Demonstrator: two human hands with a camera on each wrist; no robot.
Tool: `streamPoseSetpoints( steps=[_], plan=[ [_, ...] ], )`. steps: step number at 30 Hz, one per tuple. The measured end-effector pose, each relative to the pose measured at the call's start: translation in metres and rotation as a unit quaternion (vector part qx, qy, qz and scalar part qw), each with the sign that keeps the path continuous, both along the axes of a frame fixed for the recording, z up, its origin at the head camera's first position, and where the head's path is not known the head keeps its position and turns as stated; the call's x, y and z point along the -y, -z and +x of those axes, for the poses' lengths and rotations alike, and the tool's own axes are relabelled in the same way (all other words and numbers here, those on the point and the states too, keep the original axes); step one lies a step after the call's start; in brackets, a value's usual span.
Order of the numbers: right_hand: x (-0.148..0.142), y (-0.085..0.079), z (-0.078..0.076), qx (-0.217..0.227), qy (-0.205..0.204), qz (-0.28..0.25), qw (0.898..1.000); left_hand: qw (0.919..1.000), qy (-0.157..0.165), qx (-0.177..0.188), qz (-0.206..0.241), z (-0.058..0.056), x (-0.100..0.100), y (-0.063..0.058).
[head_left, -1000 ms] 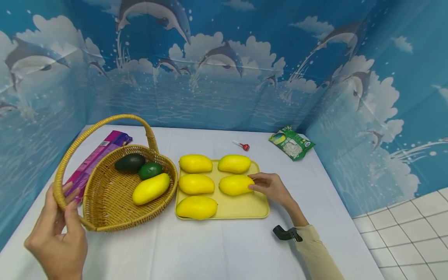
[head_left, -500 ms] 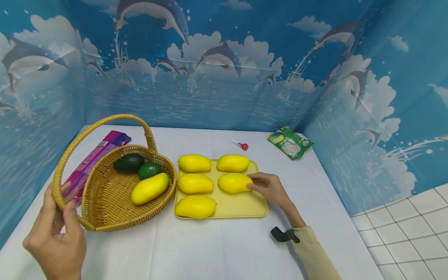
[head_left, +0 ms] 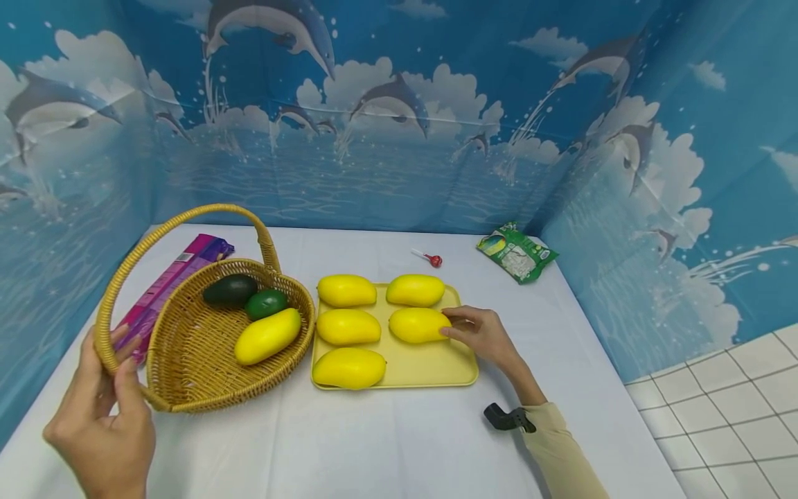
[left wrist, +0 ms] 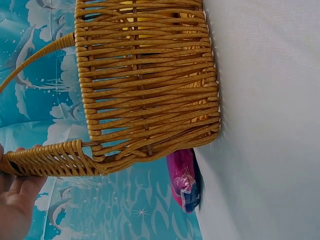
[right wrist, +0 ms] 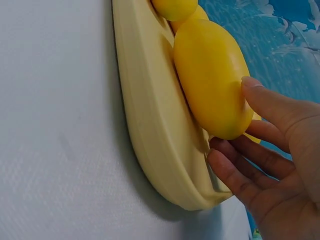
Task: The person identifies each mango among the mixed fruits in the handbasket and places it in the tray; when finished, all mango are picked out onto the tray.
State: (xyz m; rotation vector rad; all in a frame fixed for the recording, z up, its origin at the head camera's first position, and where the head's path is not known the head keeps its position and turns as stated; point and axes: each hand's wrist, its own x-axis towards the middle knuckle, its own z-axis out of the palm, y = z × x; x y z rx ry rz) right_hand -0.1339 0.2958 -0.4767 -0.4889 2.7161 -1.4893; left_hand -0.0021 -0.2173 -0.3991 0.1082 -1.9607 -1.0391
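My left hand (head_left: 102, 416) grips the handle (head_left: 115, 291) of a woven wicker basket (head_left: 193, 381) at the left of the table. Two dark green avocados (head_left: 231, 290) and a yellow mango (head_left: 268, 337) lie inside it. In the middle stands a pale yellow tray (head_left: 430, 374) bearing several mangoes in rows. At the tray's right side my right hand (head_left: 480, 336) holds the end of one mango (head_left: 416, 326). The right wrist view shows the thumb on that mango (right wrist: 210, 75) and fingers around its near end, just over the tray's rim (right wrist: 150, 150).
A purple and pink packet (head_left: 165, 284) lies behind the basket. Beyond the tray are a red lollipop (head_left: 434, 260) and, at the back right, a green bag (head_left: 519, 253). Dolphin-print curtains (head_left: 374, 173) stand behind the white-covered table (head_left: 343, 443).
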Motion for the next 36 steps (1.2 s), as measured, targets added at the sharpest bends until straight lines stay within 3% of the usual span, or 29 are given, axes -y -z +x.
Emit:
streamPoseSetpoints(
  steps=[7,12,16,20,23,28,31,36],
  plan=[
    [-0.005,-0.019,-0.003,-0.011,-0.010,-0.007,1.000,0.9999,0.001,-0.007,0.012,-0.001,0.000,0.001],
    [0.000,-0.060,-0.015,-0.075,-0.035,-0.025,0.996,0.9987,-0.011,-0.023,0.043,-0.005,-0.003,0.003],
    [0.024,-0.106,-0.029,-0.112,-0.095,-0.043,0.988,0.9982,-0.022,-0.024,0.051,-0.006,-0.003,0.003],
    [0.066,-0.143,-0.040,-0.095,-0.194,-0.016,0.976,0.9988,-0.022,-0.013,0.041,-0.006,-0.003,0.003],
    [0.106,-0.159,-0.050,-0.046,-0.302,0.025,0.952,0.9988,-0.011,-0.021,0.042,-0.006,-0.002,0.003],
    [0.182,-0.165,-0.071,0.014,-0.457,0.110,0.882,0.9987,-0.013,-0.030,0.040,-0.008,-0.001,0.003],
    [0.224,-0.157,-0.080,0.020,-0.490,0.161,0.856,0.9988,-0.014,-0.031,0.034,-0.009,0.000,0.003],
    [0.278,-0.136,-0.086,0.031,-0.503,0.230,0.833,0.9994,-0.023,-0.013,0.023,-0.006,0.002,0.003]
  ],
)
